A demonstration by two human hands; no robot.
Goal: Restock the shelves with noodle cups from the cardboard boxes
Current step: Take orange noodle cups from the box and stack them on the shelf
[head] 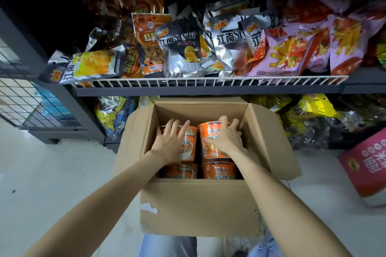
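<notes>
An open cardboard box (198,206) stands on the floor in front of the shelves, its flaps folded out. Inside lie orange noodle cups on their sides. My left hand (169,142) is wrapped over the upper left cup (189,148). My right hand (225,140) curls round the upper right cup (208,146). Two more cups (218,171) lie nearer to me in the box, partly hidden by my wrists and the box wall.
The dark shelf (208,89) with a white wire rail holds silver, yellow and pink snack bags (181,48). More bags fill the lower shelf (313,117). A pink carton (367,165) lies on the floor at right. A wire mesh panel (25,100) stands at left.
</notes>
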